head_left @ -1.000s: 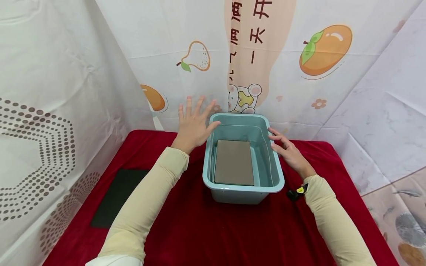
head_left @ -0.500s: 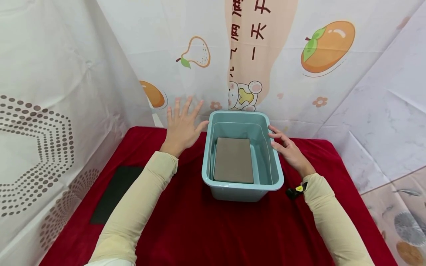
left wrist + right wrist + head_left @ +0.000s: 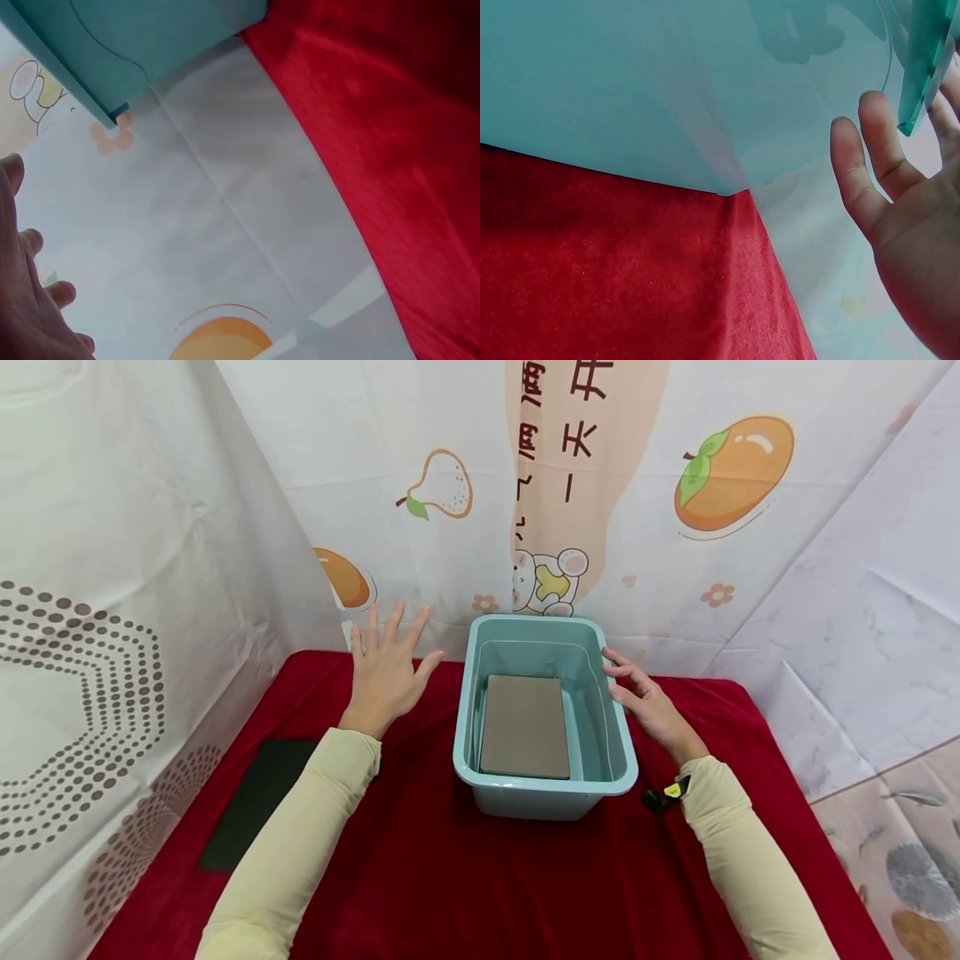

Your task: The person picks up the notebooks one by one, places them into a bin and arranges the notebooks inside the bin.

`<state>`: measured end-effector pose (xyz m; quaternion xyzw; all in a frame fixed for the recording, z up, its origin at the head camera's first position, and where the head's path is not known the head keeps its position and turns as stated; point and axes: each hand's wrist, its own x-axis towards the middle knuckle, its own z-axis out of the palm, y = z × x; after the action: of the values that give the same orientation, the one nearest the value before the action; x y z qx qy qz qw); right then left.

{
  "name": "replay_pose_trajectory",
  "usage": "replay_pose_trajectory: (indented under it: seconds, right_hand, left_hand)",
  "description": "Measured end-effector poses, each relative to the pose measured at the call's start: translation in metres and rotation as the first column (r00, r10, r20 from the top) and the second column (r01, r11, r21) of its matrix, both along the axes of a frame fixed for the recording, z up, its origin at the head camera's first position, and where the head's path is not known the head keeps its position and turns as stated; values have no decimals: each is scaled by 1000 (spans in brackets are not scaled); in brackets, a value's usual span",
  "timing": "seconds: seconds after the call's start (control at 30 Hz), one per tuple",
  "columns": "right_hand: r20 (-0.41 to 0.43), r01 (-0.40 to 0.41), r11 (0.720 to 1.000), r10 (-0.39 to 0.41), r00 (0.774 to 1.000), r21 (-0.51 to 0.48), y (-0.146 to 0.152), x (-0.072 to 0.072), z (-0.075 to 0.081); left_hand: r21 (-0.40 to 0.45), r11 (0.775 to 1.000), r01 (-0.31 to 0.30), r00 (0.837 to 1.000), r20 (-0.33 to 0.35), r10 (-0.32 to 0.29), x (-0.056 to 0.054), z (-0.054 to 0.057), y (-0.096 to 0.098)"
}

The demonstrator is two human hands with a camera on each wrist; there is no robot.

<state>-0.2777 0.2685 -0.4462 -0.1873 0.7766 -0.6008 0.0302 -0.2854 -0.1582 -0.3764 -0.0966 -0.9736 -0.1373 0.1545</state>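
Note:
A light blue plastic tub (image 3: 546,787) stands on the table, and a flat grey-brown rectangular box (image 3: 525,727) lies inside it toward the left. My left hand (image 3: 385,677) hovers left of the tub, apart from it, with fingers spread and nothing held. In the left wrist view, the tub (image 3: 172,37) is at the top and fingers of my left hand (image 3: 26,292) show at the left edge. My right hand (image 3: 652,706) is at the tub's right rim, fingers loosely bent. The right wrist view shows fingers of my right hand (image 3: 919,225) around the rim's edge; firm contact is unclear.
Dark red cloth (image 3: 465,893) covers the table. A flat black sheet (image 3: 251,802) lies at the left, partly hidden by the left sleeve. A small black object with a yellow label (image 3: 667,793) is at the right wrist. Printed white curtains (image 3: 360,460) hang behind and at the sides.
My left hand has moved left and a little toward me, away from the tub's left rim. The right hand, the tub and the box inside it have stayed in place.

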Motion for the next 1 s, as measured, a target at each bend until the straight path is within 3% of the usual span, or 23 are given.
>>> replay_pose_trajectory:
  seconds: [0.73,1.0]
  right_hand:
    - [6,-3,1000,3,1000,-13,2,-1,-4]
    - [6,-8,1000,8,1000,-11,2,0,-3]
  left_hand:
    - [41,995,-88,996,34,87,18,-20,-47]
    - [60,987,-150,988,40,148,25,-29,-64]
